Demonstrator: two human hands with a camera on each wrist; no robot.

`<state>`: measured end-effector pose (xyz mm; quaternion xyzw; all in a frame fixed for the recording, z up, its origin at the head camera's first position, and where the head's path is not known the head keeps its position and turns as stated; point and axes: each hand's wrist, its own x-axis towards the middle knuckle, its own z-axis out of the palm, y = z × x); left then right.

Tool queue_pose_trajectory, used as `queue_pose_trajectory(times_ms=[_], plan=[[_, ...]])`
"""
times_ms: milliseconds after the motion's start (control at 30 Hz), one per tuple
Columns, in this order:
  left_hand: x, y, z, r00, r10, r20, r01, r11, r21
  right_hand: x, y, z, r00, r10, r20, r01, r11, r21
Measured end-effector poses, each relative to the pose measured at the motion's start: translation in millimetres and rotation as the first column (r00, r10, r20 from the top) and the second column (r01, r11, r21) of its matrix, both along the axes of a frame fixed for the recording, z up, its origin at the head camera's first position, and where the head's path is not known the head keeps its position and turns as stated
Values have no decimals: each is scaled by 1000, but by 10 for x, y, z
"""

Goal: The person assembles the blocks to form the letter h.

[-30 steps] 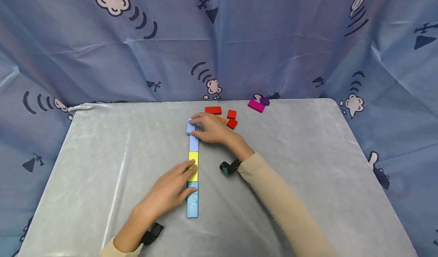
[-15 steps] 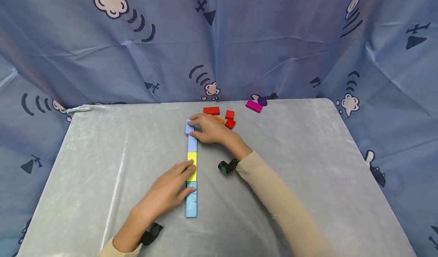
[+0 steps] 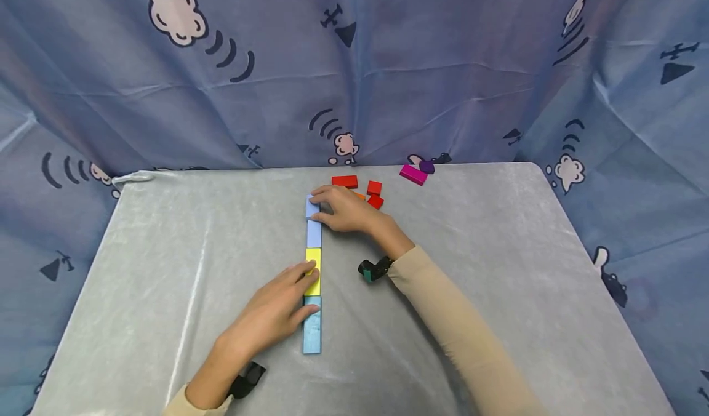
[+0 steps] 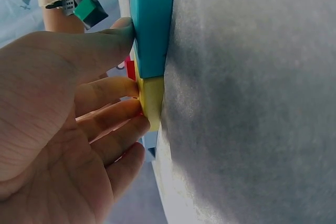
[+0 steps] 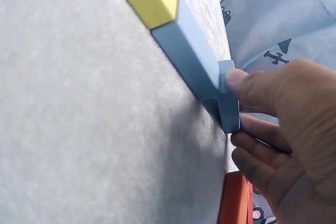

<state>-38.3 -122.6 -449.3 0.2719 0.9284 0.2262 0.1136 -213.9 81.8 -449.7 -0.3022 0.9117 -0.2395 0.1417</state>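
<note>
My right hand [image 3: 349, 210] pinches a small periwinkle block [image 5: 229, 111] between thumb and fingers at the far end of a row. Just below it in the head view lies a second periwinkle block [image 3: 314, 234], followed by a yellow block [image 3: 314, 253] and a teal block [image 3: 312, 339]. In the right wrist view the held block stands at a slight angle to its neighbour. My left hand [image 3: 271, 308] rests along the row, with fingertips at the yellow block's side and thumb against the teal block [image 4: 152, 24]. Its fingers extend without gripping.
Beyond my right hand lie a long red block [image 3: 344, 181], two small red blocks [image 3: 374, 188] and a partly hidden orange block [image 3: 360, 196]. A magenta block [image 3: 413, 175] and a purple piece [image 3: 426, 167] sit by the far edge, before a patterned curtain [image 3: 443, 84].
The held periwinkle block has shifted slightly right, from sticking out left of the row to nearly in line with it. My left hand stays where it was.
</note>
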Motion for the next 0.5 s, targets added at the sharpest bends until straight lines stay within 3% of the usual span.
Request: queue_pose_trajectory(times_ms=[500], plan=[[2, -4, 3, 1000, -12, -28, 12, 1000, 12, 43, 45, -30, 999, 13, -47, -13, 1000, 1]])
